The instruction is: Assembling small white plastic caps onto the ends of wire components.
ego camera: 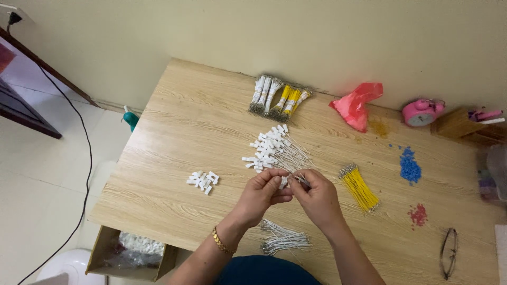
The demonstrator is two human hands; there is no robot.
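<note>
Over the wooden table [174, 126], my left hand [262, 192] and my right hand [317, 198] meet at the middle. My left fingers pinch a small white plastic connector [283, 182]. My right fingers hold thin white wires [302, 181] against it. Just beyond my hands lies a pile of white wires with connectors [272, 150]. Under my wrists, near the front edge, sits a loose bunch of bare white wires [282, 240]. A gold bracelet [221, 243] is on my left wrist.
A small heap of white connectors [203, 180] lies to the left. A yellow wire bundle [359, 187] lies right. White and yellow bundles [277, 97] sit at the back, with a red bag [356, 105], pink clock [421, 112], blue beads [410, 167], red beads [418, 215], glasses [449, 252]. A cardboard box [127, 253] stands on the floor.
</note>
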